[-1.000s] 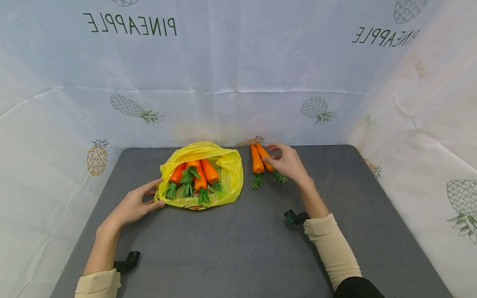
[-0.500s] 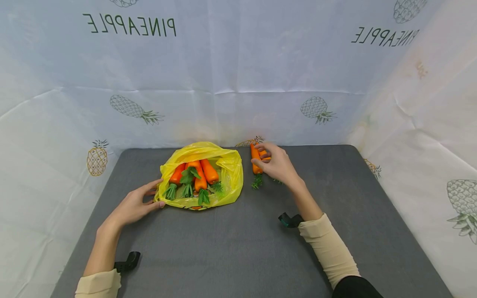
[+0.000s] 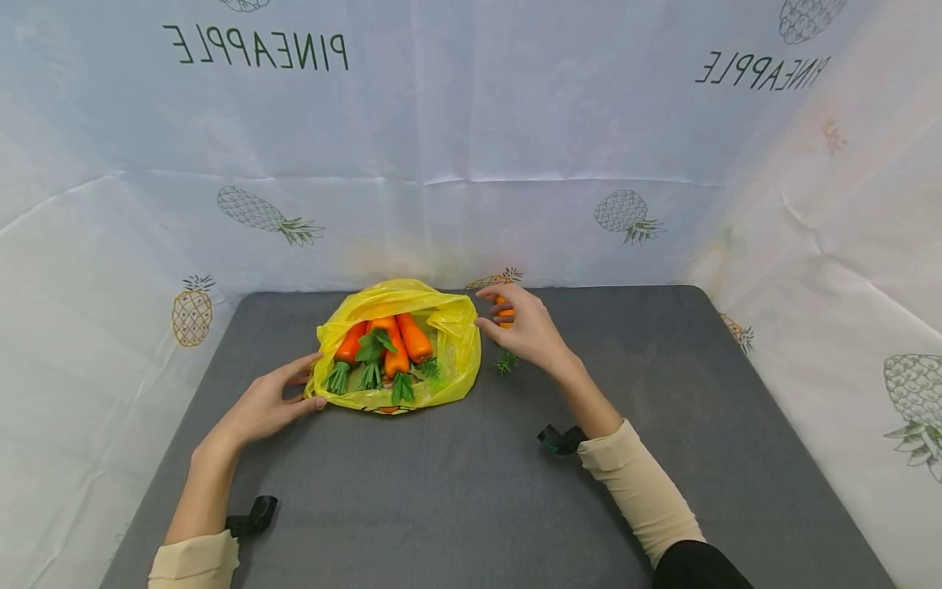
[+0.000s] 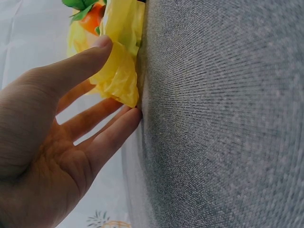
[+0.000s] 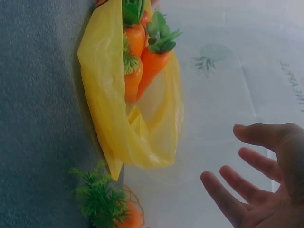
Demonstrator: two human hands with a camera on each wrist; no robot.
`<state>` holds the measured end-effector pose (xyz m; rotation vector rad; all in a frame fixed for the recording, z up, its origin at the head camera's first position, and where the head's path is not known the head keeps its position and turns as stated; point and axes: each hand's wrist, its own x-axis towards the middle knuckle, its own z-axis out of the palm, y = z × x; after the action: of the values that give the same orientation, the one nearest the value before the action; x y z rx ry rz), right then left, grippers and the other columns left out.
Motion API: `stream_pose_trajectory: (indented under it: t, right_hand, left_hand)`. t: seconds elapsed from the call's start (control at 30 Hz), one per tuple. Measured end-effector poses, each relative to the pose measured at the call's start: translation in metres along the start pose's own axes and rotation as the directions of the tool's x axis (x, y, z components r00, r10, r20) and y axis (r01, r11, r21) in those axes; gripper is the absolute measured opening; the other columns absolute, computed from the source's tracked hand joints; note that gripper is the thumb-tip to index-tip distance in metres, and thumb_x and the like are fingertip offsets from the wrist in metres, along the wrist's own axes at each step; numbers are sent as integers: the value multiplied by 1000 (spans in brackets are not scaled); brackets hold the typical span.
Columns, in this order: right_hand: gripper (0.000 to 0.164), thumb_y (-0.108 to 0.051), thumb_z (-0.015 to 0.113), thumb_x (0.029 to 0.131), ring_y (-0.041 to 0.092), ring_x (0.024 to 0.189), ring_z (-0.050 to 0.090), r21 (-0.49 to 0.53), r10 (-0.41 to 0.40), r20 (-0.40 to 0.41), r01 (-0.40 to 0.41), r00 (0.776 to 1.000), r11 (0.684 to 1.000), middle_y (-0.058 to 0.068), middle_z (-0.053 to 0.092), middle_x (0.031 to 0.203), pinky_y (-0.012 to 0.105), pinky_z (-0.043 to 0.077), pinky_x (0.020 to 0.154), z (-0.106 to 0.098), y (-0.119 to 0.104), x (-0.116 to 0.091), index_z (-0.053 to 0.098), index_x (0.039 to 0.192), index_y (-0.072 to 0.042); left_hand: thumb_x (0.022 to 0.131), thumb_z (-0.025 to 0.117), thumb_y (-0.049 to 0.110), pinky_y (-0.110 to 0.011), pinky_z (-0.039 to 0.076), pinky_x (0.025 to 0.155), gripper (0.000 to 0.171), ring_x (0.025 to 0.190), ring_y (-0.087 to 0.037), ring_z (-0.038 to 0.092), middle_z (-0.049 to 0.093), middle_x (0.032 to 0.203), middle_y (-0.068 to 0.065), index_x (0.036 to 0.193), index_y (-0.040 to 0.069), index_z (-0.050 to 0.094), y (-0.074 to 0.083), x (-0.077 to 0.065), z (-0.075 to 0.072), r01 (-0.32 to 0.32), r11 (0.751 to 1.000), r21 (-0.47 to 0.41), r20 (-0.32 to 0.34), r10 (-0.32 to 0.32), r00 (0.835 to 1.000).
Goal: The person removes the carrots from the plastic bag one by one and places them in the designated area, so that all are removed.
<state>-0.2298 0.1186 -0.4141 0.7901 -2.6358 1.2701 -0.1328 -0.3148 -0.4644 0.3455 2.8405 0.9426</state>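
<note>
A yellow plastic bag point(image 3: 464, 352) lies on the table with its mouth facing me. Several orange carrots point(image 3: 414, 339) with green tops are inside. My left hand point(image 3: 261, 405) touches the bag's left edge, thumb in front and fingers behind in the left wrist view. Right of the bag, my right hand point(image 3: 526, 329) hovers over a loose carrot point(image 5: 129, 217), whose feathery green top point(image 3: 506, 361) shows below the hand. The right wrist view shows these fingers spread, with nothing between them. My hand hides most of that carrot and the other loose carrot in the head view.
The grey table point(image 3: 412, 499) ends at a white curtain point(image 3: 471, 123) printed with pineapples, which rises at the back and both sides. A black wrist mount point(image 3: 253, 517) sticks out from the left forearm and another mount point(image 3: 562, 440) from the right.
My right hand has moved left over the two loose carrots toward the bag, covering one and then most of the other. The left hand and the bag have stayed put.
</note>
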Motion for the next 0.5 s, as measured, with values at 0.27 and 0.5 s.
stream_pose_trajectory:
  t: [0.27,0.5]
  right_hand:
    - [44,-15,81,99,42,115,75,52,-64,32,62,997,997,24,67,136,51,67,94,17,-2,4,67,140,-5]
    - [44,-18,80,100,41,116,76,52,-83,89,78,993,996,23,67,139,49,68,94,36,-4,12,68,141,-7]
  left_hand:
    - [101,80,34,-57,64,98,81,135,-49,64,54,159,-31,167,6,42,0,0,-1,-4,1000,8,-2,4,1000]
    - [101,80,34,-57,64,98,81,135,-49,64,54,159,-31,167,7,42,-1,0,0,-3,1000,8,-2,3,1000]
